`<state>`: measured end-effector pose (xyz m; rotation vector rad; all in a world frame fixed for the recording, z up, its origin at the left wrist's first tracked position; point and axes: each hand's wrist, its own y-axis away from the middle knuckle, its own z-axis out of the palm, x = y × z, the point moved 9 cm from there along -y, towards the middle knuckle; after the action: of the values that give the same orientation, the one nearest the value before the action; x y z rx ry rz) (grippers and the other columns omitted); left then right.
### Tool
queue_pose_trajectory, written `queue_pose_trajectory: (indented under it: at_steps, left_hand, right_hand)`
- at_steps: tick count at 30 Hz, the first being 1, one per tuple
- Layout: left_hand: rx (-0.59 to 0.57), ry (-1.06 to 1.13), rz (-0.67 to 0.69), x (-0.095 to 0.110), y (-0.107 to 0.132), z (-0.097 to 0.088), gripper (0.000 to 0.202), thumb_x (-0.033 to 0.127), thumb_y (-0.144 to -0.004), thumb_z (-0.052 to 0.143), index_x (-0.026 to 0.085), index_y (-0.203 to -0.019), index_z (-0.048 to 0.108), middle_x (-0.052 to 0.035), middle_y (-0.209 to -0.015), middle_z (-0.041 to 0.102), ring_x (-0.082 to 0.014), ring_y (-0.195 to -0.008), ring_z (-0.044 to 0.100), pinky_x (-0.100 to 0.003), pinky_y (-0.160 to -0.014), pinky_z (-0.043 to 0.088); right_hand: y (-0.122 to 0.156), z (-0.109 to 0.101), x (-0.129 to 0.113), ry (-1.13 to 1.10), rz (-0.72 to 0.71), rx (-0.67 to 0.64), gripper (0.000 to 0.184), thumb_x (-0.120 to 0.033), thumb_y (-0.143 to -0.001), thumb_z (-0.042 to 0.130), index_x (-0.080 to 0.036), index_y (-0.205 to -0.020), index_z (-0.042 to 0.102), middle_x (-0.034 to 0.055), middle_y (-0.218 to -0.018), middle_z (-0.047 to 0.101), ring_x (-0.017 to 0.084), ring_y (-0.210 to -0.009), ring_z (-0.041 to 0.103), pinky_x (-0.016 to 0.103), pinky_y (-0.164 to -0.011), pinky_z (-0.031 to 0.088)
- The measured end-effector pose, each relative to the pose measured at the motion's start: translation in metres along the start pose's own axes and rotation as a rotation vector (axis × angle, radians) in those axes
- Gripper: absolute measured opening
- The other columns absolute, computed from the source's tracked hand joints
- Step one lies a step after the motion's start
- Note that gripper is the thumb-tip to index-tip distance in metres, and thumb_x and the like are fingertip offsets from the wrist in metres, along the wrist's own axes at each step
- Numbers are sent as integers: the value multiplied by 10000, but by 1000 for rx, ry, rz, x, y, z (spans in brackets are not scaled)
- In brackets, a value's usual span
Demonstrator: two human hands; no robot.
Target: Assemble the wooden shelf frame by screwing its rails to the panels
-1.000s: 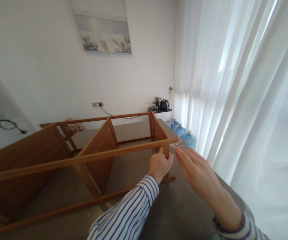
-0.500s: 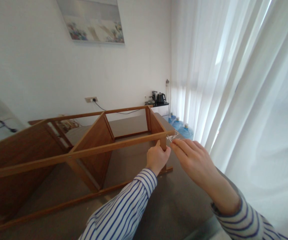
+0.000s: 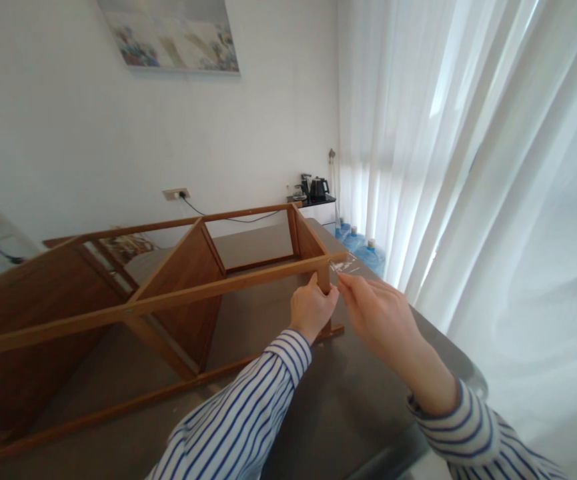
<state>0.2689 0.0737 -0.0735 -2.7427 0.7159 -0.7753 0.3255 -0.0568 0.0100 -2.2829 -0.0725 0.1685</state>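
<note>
A brown wooden shelf unit (image 3: pixel 228 285) lies on its side on the grey-brown table, its boards standing between the long rails. My left hand (image 3: pixel 312 310) is closed around the short end post, just under the upper rail, with the thumb against the wood. At the corner of that rail, the bent fingers of my right hand (image 3: pixel 375 303) pinch a thin metal hex key (image 3: pixel 335 268), mostly hidden by the fingers. Its tip meets the outer side of the frame's end. Small whitish bits (image 3: pixel 352 265) lie on the table behind the corner, too small to name.
The table (image 3: pixel 348 387) has a rounded right edge near the white curtains (image 3: pixel 508 200). Blue water bottles (image 3: pixel 369 255) stand on the floor beyond it. A black kettle (image 3: pixel 319 188) sits on a low cabinet at the back. A cable runs from the wall socket (image 3: pixel 175 194).
The view has shifted slightly, showing more of the table's right edge. My right hand has turned a little at the corner with its pinch kept. My left hand keeps its hold on the post.
</note>
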Motion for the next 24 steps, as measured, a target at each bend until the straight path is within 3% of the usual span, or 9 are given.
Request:
queue_pose_trajectory:
  at_steps: [7,12,17,21,24]
  left_hand:
    - [-24,46,-3,0,0,1,298,418,-864,458,219,-1009,625,-74,-863,716,-229,-858,662,-271,-684,412]
    - [-30,62,34,1,1,1,318,464,-851,482,223,-1018,608,-62,-856,715,-225,-831,664,-263,-664,409]
    - [-28,-6,65,-1,0,6,368,435,-887,416,216,-1133,580,-74,-884,704,-223,-820,664,-278,-677,425]
    - [-42,-28,30,-2,-1,7,382,441,-861,458,196,-1123,587,-87,-922,700,-228,-877,656,-287,-730,435]
    - [-35,-5,19,0,0,4,321,413,-865,446,212,-1052,612,-70,-908,706,-227,-872,660,-282,-721,435]
  right_hand:
    - [9,12,24,-418,384,37,186,-270,-910,411,-201,-998,560,38,-811,720,174,-675,673,268,-591,483]
    - [14,27,25,-744,514,72,189,-301,-899,451,-208,-1052,512,42,-812,720,161,-678,682,260,-584,519]
    - [12,33,19,-880,463,22,197,-339,-912,448,-203,-1043,505,64,-855,722,164,-729,690,302,-678,547]
    - [7,27,15,-725,305,-100,278,-296,-922,430,-209,-1179,488,92,-1047,697,194,-940,670,354,-798,534]
    - [4,19,13,-586,173,-170,397,-265,-925,413,-213,-1318,408,103,-1152,658,205,-996,653,355,-791,541]
